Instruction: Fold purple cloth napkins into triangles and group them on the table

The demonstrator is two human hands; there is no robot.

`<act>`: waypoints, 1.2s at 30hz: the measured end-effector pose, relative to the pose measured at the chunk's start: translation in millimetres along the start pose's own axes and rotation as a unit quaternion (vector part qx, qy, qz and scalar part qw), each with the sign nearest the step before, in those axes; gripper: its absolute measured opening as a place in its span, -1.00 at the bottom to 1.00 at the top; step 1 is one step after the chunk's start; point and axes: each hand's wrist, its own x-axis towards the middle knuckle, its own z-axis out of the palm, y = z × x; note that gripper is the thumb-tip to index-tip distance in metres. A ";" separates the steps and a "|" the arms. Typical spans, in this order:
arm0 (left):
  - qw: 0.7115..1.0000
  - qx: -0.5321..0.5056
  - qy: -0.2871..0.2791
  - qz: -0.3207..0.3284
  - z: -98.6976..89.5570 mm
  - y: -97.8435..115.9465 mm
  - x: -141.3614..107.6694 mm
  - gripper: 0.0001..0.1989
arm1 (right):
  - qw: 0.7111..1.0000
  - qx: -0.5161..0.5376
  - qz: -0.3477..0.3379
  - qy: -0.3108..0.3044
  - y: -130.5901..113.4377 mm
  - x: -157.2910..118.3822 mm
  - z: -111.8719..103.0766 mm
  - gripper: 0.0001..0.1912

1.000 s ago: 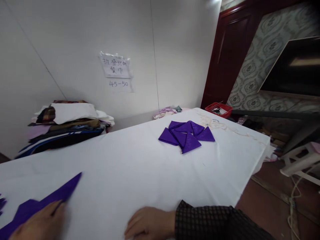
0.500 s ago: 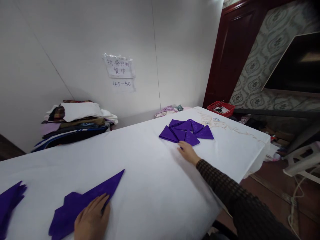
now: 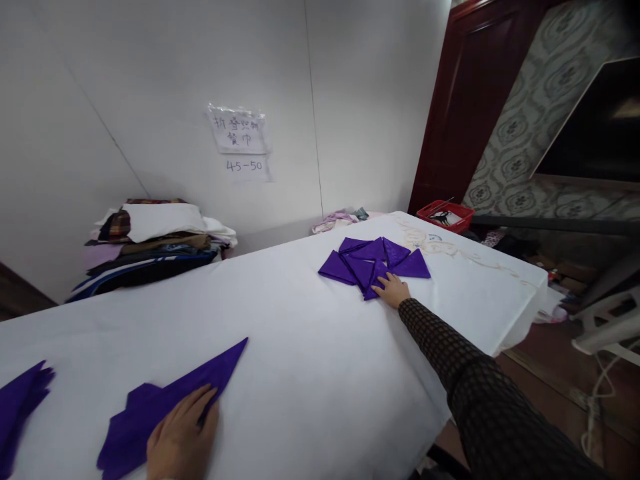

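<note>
Several purple cloths folded into triangles [image 3: 337, 268] lie grouped on the white-covered table [image 3: 280, 300]. My right hand [image 3: 393, 290] rests on the front one with its fingers spread. At the lower left, my left hand [image 3: 184, 433] lies on a larger purple cloth [image 3: 135, 423], fingers flat and thumb apart. That cloth has a long point towards the upper right and stepped edges at its left. More layered purple cloth [image 3: 20, 407] lies at the far left edge.
A stack of clothes [image 3: 160, 243] stands behind the table at the left. Beyond the far right end are a red basket [image 3: 445, 217] and a white stool [image 3: 607, 320]. Paper notes [image 3: 240, 140] hang on the wall.
My right hand has moved right, from the lower edge of the grouped triangles onto the front triangle, which has turned. The left hand has hardly moved.
</note>
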 end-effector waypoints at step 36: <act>1.000 0.010 0.004 0.025 7.2 -9.3 -1.6 -0.60 | 0.858 0.486 -0.127 0.102 -19.2 29.2 -4.4 -0.91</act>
